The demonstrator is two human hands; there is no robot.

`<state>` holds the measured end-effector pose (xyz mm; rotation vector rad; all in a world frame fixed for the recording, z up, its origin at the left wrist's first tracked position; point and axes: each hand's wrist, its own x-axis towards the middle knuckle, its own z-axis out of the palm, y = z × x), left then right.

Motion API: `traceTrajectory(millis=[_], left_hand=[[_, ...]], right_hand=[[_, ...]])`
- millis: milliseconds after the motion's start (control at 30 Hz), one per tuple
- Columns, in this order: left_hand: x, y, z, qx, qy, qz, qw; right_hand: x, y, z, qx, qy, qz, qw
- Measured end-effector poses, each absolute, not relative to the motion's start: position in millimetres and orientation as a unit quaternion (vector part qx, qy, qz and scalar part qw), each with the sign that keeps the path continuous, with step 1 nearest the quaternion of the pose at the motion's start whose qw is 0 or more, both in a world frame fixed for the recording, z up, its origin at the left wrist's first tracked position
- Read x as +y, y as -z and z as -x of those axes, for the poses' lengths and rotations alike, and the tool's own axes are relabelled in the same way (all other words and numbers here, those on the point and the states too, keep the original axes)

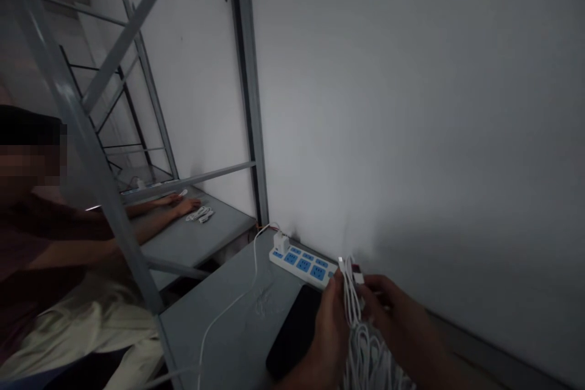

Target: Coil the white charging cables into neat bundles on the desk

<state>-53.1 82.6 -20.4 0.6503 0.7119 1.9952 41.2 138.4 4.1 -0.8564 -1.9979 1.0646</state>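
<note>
A coiled white USB cable stands upright between my two hands, its metal plug at the top. My left hand is closed round the coil's left side. From the right, my right hand pinches the coil near a white connector end; a small dark red piece shows by its fingertips, too small to name. Just below lies a pile of more coiled white cables, partly hidden by my right forearm. A black phone-like slab rests on the table beside my left hand, which covers part of it.
Against the wall lies a white power strip with blue sockets and a plugged-in white charger. Its white cord crosses the grey table. Metal frame posts stand at left. Beyond them a person handles another cable coil.
</note>
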Motion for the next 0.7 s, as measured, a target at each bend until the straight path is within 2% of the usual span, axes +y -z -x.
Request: traceTrajectory(millis=[100,200,367,567,700], left_hand=[[82.9,24.6,57.7,0.355,-0.794,-0.298,0.394],[81.0,25.3,63.1,0.418,-0.774,-0.328,0.344],[76.2,21.1,67.8,0.543,-0.714,-0.370,0.241],[72.4,23.1,71.8,0.585,-0.713,-0.381,0.064],[71.4,18.1,80.6,0.582,-0.697,-0.415,0.057]], right_hand=[[144.1,-3.3,-41.1,-0.711,-0.502,0.342,0.354],[147.3,-5.7,-43.7,-0.679,-0.541,0.333,0.368],[153.2,-16.8,-61.6,-0.711,-0.515,0.316,0.359],[157.6,-17.4,-76.6,-0.696,-0.491,0.340,0.399],[159.7,-14.4,-78.4,-0.691,-0.475,0.353,0.416]])
